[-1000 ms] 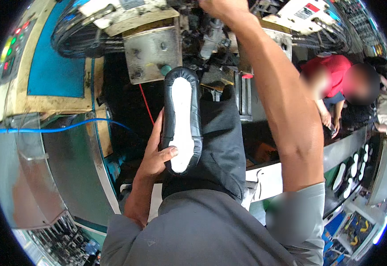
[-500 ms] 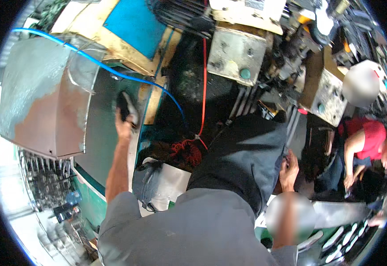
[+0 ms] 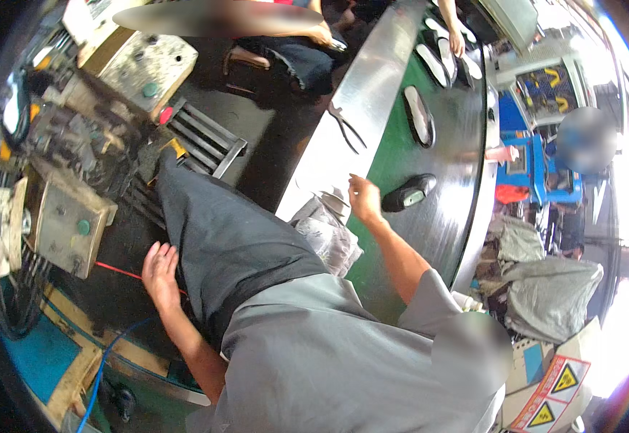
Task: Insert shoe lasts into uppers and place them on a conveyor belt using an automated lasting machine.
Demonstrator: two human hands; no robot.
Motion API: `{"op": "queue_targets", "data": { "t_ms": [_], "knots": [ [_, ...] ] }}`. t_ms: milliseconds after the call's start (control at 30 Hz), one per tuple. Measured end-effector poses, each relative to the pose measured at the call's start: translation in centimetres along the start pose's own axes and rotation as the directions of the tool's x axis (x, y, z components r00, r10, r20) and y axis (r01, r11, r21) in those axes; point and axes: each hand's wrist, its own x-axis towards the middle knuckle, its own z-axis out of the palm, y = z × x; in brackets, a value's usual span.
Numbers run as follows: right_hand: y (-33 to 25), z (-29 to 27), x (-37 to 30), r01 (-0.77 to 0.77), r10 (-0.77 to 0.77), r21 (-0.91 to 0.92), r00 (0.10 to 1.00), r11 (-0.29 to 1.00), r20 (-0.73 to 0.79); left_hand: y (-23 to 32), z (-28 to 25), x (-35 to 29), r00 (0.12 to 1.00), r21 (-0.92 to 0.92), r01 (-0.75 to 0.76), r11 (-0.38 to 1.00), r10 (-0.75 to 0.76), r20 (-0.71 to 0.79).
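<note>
My left hand (image 3: 161,278) is beside my dark trousers, holding nothing, its fingers stretched out. At the edge of the green conveyor belt (image 3: 381,252), my right hand (image 3: 364,200) is raised with loosely bent fingers apart and nothing visible in them. A black shoe (image 3: 410,193) lies on the belt just right of that hand, not touching it. Farther up the belt is another dark shoe with a pale insole (image 3: 418,117). Pliers (image 3: 348,130) rest on the metal ledge (image 3: 322,155) beyond my right hand. A dark shoe-like object (image 3: 122,401) lies at the lower left.
A crumpled plastic bag (image 3: 330,234) sits between my body and the belt. Control boxes (image 3: 145,68) and machinery (image 3: 84,137) stand on the left. A seated co-worker (image 3: 289,58) is at the far side; another person's hand (image 3: 457,43) reaches to several shoes. A blue hose (image 3: 98,379) runs low left.
My view and body have turned right toward the belt with shoes. My left hand has let go of the black shoe it held. My right hand has moved up over the belt's edge.
</note>
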Motion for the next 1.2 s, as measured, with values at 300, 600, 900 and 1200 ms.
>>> {"op": "queue_targets", "data": {
  "t_ms": [300,600,900,1200],
  "knots": [
    [19.1,-13.6,-1.8,-0.785,0.97,0.597,0.239,0.168,0.041,2.0,8.4,-1.2,0.969,0.702,-0.231,0.673,0.095,0.228],
    [23.7,-9.5,1.1,-0.643,0.978,0.736,0.155,0.209,-0.142,1.8,12.7,-1.0,0.978,0.731,-0.146,0.667,-0.015,0.21],
    [10.2,-6.9,-7.0,-0.422,0.76,0.85,0.649,0.316,0.04,-3.0,25.2,-1.1,0.792,0.553,-0.273,0.787,-0.143,0.593],
    [-17.7,-11.5,-5.0,0.759,-0.759,0.035,0.65,0.651,0.031,-4.5,28.7,-0.3,0.259,0.082,0.761,0.643,-0.418,0.871]
  ]
}}
